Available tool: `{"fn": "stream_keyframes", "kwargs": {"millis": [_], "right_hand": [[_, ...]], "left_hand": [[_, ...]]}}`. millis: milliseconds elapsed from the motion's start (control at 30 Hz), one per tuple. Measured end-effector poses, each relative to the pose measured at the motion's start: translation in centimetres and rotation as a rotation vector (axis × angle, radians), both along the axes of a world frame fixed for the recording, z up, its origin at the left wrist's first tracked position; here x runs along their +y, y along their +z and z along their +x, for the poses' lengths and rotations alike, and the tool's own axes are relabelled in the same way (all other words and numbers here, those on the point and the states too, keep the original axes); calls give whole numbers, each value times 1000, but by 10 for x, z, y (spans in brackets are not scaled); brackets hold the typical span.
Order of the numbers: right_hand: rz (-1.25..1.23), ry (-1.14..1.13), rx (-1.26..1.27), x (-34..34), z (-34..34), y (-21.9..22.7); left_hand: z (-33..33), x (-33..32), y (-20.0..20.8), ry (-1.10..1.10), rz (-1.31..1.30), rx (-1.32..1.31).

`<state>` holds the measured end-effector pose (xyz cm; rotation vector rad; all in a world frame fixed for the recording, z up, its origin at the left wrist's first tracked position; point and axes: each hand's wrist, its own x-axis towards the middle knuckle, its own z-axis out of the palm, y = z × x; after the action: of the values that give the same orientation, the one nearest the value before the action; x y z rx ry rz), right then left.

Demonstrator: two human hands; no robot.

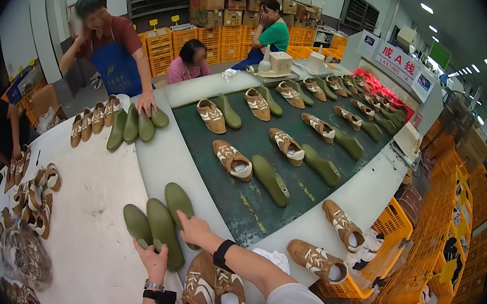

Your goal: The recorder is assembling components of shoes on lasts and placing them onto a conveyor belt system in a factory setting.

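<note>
Three olive-green shoe lasts lie side by side on the white table in front of me. My left hand grips the heel ends of the left last and the middle last. My right hand is closed on the heel end of the right last, its thumb partly hidden. Close by my wrists stand two brown shoes with white stripes, a left one and a right one with white stuffing in its opening.
A green conveyor carries rows of brown shoes and green lasts. Across the table, a person in a blue apron touches more lasts. Bagged shoes lie at left; orange crates stand at right, beside two shoes.
</note>
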<state>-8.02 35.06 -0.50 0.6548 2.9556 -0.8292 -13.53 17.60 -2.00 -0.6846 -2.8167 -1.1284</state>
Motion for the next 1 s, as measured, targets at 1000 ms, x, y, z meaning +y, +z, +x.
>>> {"fn": "stream_keyframes", "kwargs": {"millis": [1000], "right_hand": [[346, -344, -16, 117, 348, 49]], "left_hand": [[147, -66, 15, -574, -192, -64]]}}
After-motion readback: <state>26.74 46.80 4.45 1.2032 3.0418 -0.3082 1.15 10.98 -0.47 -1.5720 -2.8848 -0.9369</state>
